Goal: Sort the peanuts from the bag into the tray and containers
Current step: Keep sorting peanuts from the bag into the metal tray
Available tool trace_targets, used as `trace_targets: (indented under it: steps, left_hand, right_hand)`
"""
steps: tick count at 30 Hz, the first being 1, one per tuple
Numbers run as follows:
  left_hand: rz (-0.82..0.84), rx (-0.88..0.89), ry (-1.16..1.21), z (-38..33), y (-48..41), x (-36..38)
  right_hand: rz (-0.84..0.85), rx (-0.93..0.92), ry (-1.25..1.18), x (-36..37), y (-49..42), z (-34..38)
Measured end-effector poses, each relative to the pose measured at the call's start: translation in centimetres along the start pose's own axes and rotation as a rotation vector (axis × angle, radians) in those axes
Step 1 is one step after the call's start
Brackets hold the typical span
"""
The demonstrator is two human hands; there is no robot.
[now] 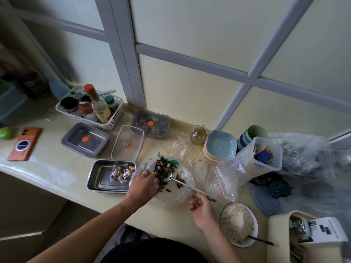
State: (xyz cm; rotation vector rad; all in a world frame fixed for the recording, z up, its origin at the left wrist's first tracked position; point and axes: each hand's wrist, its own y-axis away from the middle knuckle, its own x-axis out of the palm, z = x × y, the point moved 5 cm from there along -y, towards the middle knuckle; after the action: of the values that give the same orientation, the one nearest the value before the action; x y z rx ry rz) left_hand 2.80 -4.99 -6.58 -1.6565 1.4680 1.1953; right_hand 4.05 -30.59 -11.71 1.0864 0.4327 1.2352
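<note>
Nearest, at right on the counter (57,168), sits a white bowl (255,232) of pale crumbs. Just beyond it, the right hand (201,210) pinches the handle of a metal spoon (182,183). The spoon's head lies inside an open plastic bag (171,195) of peanuts (161,161) mixed with dark seeds. The left hand (143,185) reaches into the bag, fingertips buried; whether they grip anything cannot be told. A steel tray (95,176) beside the bag holds a small peanut packet (122,172). Farther back stand a clear container (118,143), a grey container (84,147) and a lidded container (151,118) of nuts.
</note>
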Motion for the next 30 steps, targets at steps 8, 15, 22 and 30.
trace_targets:
  steps: [8,15,22,30]
  left_hand:
    - [0.080,-0.173,0.037,1.5,-0.2,-0.8]
    - [0.157,-0.275,-0.024,1.1,-1.4,-2.6]
    - [0.043,-0.200,0.272,1.5,-2.0,-2.6]
    - [-0.037,0.027,0.514,-1.6,-2.2,-4.7]
  right_hand:
    - [-0.003,-0.435,0.352,4.3,2.6,2.7]
    - [-0.035,-1.150,1.132,9.2,6.3,5.9]
    - [0.010,-1.266,1.312,11.7,6.8,5.6]
    - [-0.020,-1.107,1.222,11.4,5.7,5.2]
